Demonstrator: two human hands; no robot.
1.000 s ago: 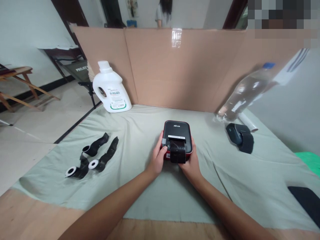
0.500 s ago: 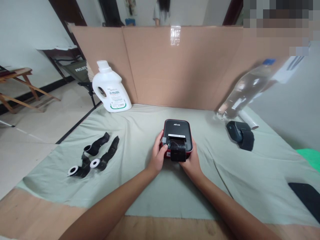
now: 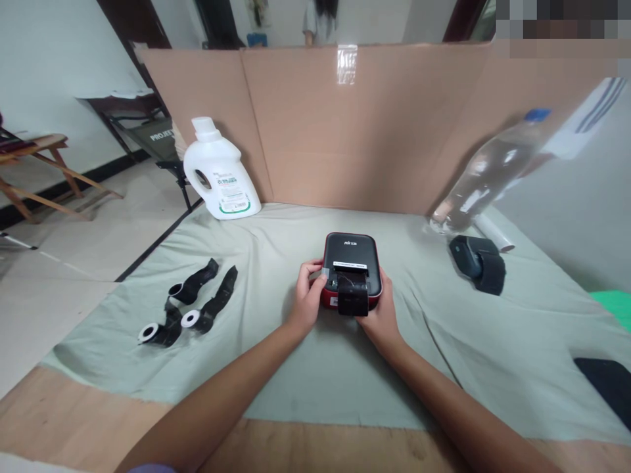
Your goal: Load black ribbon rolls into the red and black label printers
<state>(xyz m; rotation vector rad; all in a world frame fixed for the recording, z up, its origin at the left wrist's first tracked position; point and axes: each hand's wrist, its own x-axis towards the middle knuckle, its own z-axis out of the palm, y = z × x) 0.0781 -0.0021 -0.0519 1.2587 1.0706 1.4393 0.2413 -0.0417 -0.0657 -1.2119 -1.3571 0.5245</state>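
Observation:
A small black label printer (image 3: 352, 249) with a red lower body is held between my two hands, over the middle of the cloth. From the slot in its top a black strip (image 3: 353, 302) curls down over the near side. My left hand (image 3: 308, 299) grips the left side, its thumb at the near left corner and its fingers bent along the edge. My right hand (image 3: 382, 312) is wrapped round the right side and lower near corner, most of its fingers hidden beneath. Whether the printer touches the cloth I cannot tell.
Black rolls with loose tails (image 3: 197, 318) lie at the left. A white jug (image 3: 221, 174) and a clear bottle (image 3: 488, 174) stand near the cardboard wall (image 3: 345, 138). A dark device with a strip (image 3: 478, 263) and a black flat object (image 3: 606, 387) lie right. A person (image 3: 320, 23) is beyond the wall.
The fingers of my left hand have bent and shifted slightly along the printer's left edge. The view has moved a little; the printer stays between both hands.

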